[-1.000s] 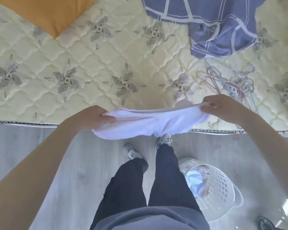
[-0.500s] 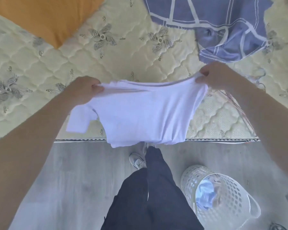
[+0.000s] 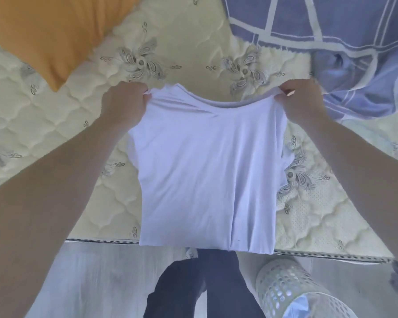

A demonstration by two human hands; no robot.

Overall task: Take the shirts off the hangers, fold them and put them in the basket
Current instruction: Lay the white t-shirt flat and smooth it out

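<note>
- Left grip is clenched on the top left corner of the plain white cotton shirt; the fingers are curled round bunched cloth.
- Right grip pinches the top right corner; thumb and fingers are closed on the fabric.
- The shirt is stretched between the two and hangs as a flat panel above the cream quilted mattress; a vertical crease runs down its right side; its lower hem falls just past the mattress's near edge.
- The white perforated plastic basket sits on the grey wood-look floor by the near edge, towards the right; it is below the shirt's lower right corner; pale blue cloth lies inside.
- An orange pillow fills the far left corner.
- A blue checked cloth covers the far right; it lies just beyond the right grip.
- The person's dark trouser legs stand at the near edge, just left of the basket.
</note>
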